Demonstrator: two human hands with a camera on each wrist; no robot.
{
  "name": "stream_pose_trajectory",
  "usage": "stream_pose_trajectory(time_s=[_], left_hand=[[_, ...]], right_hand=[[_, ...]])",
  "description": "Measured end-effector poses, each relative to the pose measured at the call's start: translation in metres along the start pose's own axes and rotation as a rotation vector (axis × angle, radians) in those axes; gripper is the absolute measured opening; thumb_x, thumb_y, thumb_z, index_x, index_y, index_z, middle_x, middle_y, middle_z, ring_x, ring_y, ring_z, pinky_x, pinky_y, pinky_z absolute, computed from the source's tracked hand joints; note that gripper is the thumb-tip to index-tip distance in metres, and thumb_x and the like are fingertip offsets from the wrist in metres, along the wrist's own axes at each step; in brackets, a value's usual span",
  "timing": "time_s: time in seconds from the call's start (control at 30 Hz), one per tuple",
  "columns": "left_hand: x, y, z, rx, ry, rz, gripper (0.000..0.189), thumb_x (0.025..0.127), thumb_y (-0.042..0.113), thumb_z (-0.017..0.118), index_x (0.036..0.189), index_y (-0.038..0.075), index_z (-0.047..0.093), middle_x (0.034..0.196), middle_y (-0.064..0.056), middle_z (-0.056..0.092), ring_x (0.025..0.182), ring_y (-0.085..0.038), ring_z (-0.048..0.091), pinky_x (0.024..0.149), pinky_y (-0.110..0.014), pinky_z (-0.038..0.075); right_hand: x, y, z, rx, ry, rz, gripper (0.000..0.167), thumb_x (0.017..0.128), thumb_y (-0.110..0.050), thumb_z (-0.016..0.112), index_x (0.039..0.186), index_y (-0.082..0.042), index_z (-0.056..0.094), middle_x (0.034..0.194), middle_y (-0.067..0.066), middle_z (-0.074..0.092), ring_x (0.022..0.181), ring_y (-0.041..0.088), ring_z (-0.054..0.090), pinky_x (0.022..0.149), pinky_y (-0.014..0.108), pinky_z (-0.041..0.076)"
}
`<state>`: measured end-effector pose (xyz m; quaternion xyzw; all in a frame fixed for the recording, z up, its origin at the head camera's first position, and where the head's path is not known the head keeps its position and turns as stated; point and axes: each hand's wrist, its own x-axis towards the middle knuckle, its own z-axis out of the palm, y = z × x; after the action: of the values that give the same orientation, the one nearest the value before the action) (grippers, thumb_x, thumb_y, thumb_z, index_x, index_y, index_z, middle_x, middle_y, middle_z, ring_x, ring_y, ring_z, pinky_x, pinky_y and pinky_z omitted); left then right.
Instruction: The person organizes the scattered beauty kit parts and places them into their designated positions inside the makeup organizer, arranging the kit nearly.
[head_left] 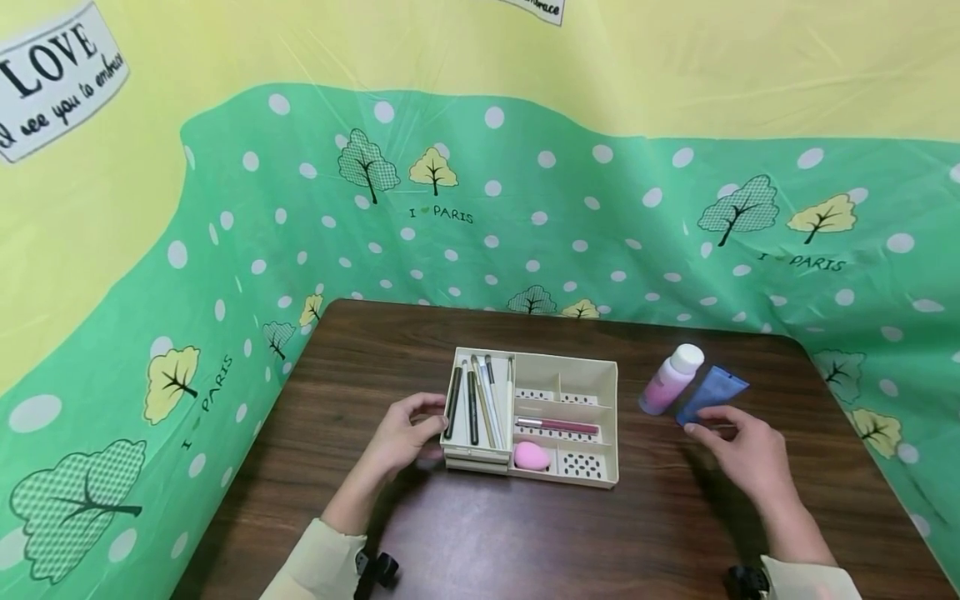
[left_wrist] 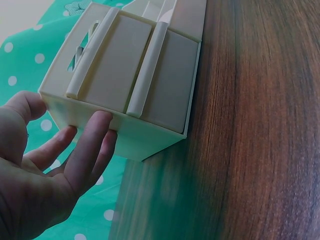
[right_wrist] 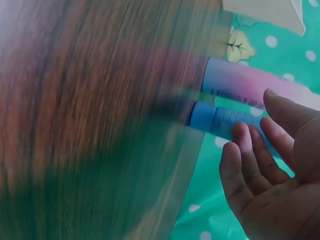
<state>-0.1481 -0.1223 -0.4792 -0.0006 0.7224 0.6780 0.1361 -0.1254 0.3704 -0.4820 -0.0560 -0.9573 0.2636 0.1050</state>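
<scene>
A cream organizer box [head_left: 565, 367] stands mid-table. Brushes and pencils [head_left: 480, 408] lie on its left top, above two small drawers [left_wrist: 115, 60]; a lip gloss tube [head_left: 558, 426] and a pink makeup sponge [head_left: 532, 456] sit in the right compartments. My left hand [head_left: 401, 433] rests at the box's left side, thumb near the top corner and fingertips against the side wall. My right hand [head_left: 750, 458] is at the near side of a blue squeeze tube [head_left: 716, 388] standing on its cap, fingers loosely bent beside it. A pink and white bottle [head_left: 670, 383] stands just left of the tube.
The dark wooden table [head_left: 517, 542] reaches back to a green and yellow curtain [head_left: 450, 208] with dots and trees. The bottle and tube stand to the right of the box, a short gap from it.
</scene>
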Motion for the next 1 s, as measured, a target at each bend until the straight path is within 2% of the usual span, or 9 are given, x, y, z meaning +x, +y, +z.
stream_pose_trajectory(time_s=[0.13,0.23,0.3,0.43,0.53,0.63,0.87,1.0], left_hand=[[0.000,0.000,0.000,-0.002,0.000,0.004,0.043,0.092,0.004,0.065,0.134,-0.003,0.061,0.123,-0.023,0.064,0.097,-0.020,0.067,0.072,-0.053,0.067],[0.001,-0.001,0.000,-0.003,0.001,0.003,0.043,0.092,0.004,0.065,0.134,-0.003,0.060,0.123,-0.023,0.064,0.097,-0.020,0.068,0.071,-0.052,0.068],[0.001,-0.001,0.000,-0.001,-0.001,0.002,0.043,0.092,0.004,0.065,0.134,-0.003,0.060,0.124,-0.023,0.064,0.097,-0.020,0.067,0.070,-0.050,0.068],[0.002,-0.001,0.000,0.005,-0.002,0.002,0.044,0.092,0.004,0.065,0.134,-0.003,0.060,0.123,-0.023,0.064,0.096,-0.019,0.068,0.068,-0.046,0.068],[0.002,-0.001,0.000,0.007,-0.002,0.004,0.044,0.091,0.004,0.065,0.134,-0.003,0.060,0.122,-0.022,0.065,0.096,-0.019,0.067,0.067,-0.045,0.068],[0.002,-0.001,0.000,0.008,0.000,0.004,0.044,0.091,0.004,0.065,0.135,-0.003,0.060,0.123,-0.022,0.064,0.097,-0.019,0.067,0.067,-0.045,0.068],[0.002,-0.003,-0.001,0.007,0.005,-0.002,0.044,0.091,0.004,0.066,0.134,-0.003,0.060,0.123,-0.023,0.064,0.097,-0.020,0.068,0.067,-0.045,0.068],[0.002,-0.002,-0.001,0.009,0.006,0.002,0.043,0.091,0.004,0.065,0.134,-0.003,0.061,0.123,-0.023,0.065,0.096,-0.020,0.067,0.067,-0.045,0.068]], right_hand=[[0.003,0.009,-0.003,-0.015,0.006,0.008,0.037,0.089,-0.036,0.081,0.108,-0.005,0.075,0.093,0.019,0.077,0.081,0.033,0.072,0.057,0.030,0.051],[0.005,0.015,-0.005,-0.020,0.010,0.046,0.041,0.089,-0.040,0.080,0.108,-0.004,0.074,0.095,0.021,0.076,0.082,0.034,0.071,0.060,0.033,0.050],[0.005,0.019,-0.005,-0.018,0.016,0.087,0.046,0.090,-0.042,0.079,0.111,-0.001,0.072,0.098,0.021,0.076,0.078,0.024,0.069,0.059,0.030,0.049],[0.006,0.024,-0.006,0.042,0.030,0.152,0.056,0.091,-0.044,0.077,0.122,0.001,0.067,0.106,0.023,0.074,0.071,-0.005,0.057,0.054,0.019,0.048],[0.008,0.024,-0.008,0.116,0.020,0.162,0.060,0.092,-0.045,0.075,0.130,0.001,0.063,0.113,0.026,0.072,0.069,-0.012,0.053,0.052,0.016,0.051],[0.011,0.023,-0.010,0.151,0.007,0.158,0.061,0.094,-0.044,0.073,0.133,0.001,0.061,0.115,0.028,0.070,0.069,-0.007,0.057,0.052,0.017,0.054],[0.020,0.019,-0.011,0.071,0.035,0.093,0.051,0.094,-0.041,0.074,0.125,-0.001,0.066,0.109,0.026,0.071,0.086,0.020,0.057,0.054,0.016,0.044],[0.023,0.017,-0.010,0.058,0.044,0.081,0.046,0.095,-0.038,0.073,0.122,-0.001,0.067,0.106,0.026,0.071,0.087,0.027,0.057,0.055,0.017,0.041]])
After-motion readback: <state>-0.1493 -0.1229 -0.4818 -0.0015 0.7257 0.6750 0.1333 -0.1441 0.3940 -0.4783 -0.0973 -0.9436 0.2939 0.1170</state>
